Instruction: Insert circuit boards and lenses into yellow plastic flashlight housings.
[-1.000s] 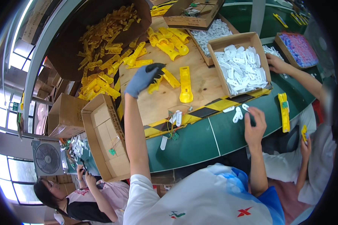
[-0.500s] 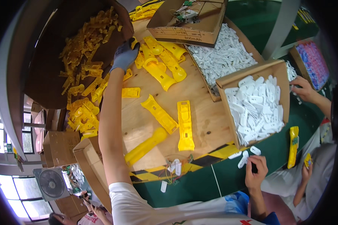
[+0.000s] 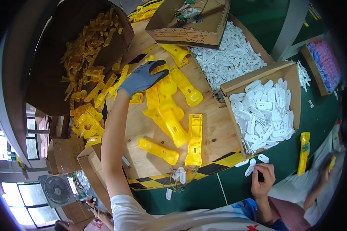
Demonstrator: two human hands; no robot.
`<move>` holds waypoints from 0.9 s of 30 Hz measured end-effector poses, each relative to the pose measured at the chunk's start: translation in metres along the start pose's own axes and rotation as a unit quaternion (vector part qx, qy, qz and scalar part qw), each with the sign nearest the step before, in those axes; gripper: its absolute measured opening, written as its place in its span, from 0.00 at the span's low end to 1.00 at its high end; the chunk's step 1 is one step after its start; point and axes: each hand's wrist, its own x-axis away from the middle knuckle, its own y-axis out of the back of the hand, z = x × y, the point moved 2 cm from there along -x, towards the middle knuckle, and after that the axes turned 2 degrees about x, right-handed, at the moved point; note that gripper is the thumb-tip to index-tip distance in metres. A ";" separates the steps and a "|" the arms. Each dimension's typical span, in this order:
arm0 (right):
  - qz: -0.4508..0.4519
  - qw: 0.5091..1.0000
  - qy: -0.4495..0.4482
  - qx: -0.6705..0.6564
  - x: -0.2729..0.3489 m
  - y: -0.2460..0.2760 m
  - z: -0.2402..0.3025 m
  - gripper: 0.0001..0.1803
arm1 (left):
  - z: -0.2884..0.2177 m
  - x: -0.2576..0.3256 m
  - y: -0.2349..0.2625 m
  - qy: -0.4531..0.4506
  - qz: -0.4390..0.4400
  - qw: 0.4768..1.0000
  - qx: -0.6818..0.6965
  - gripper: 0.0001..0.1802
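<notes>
My left hand (image 3: 142,79), in a grey glove, lies with spread fingers on a heap of long yellow plastic housings (image 3: 166,109) on the wooden board (image 3: 216,127). More yellow housings (image 3: 86,69) spill from a big brown container at the left. My right hand (image 3: 262,179) rests on the green table (image 3: 285,165) with curled fingers, beside a few white oval parts (image 3: 254,165). I cannot make out whether it holds anything. A small wired part (image 3: 180,175) lies at the board's striped front edge.
A cardboard box of white oval parts (image 3: 264,111) stands at the right, with a heap of white parts (image 3: 227,61) behind it. A cardboard box (image 3: 189,23) sits at the back. Another person's hand (image 3: 323,175) works at the far right. A fan (image 3: 58,190) stands below left.
My left hand has come back from the far yellow pile to the middle of the board, and yellow housings now lie under it. My right hand has stayed by the white parts.
</notes>
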 end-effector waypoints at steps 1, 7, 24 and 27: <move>-0.001 1.000 0.002 -0.009 0.000 -0.001 0.000 0.05 | -0.003 0.007 0.006 -0.012 0.040 0.997 0.058 0.35; 0.007 1.000 0.023 0.003 0.006 -0.001 0.008 0.06 | 0.008 -0.079 -0.016 0.017 -0.138 0.990 -0.038 0.40; 0.015 1.000 0.015 0.001 0.010 -0.007 0.014 0.05 | 0.000 0.052 -0.034 -0.115 -0.099 0.988 0.034 0.30; 0.013 1.000 0.026 0.005 0.013 -0.005 0.009 0.05 | 0.007 0.071 0.004 -0.038 -0.137 0.958 0.249 0.26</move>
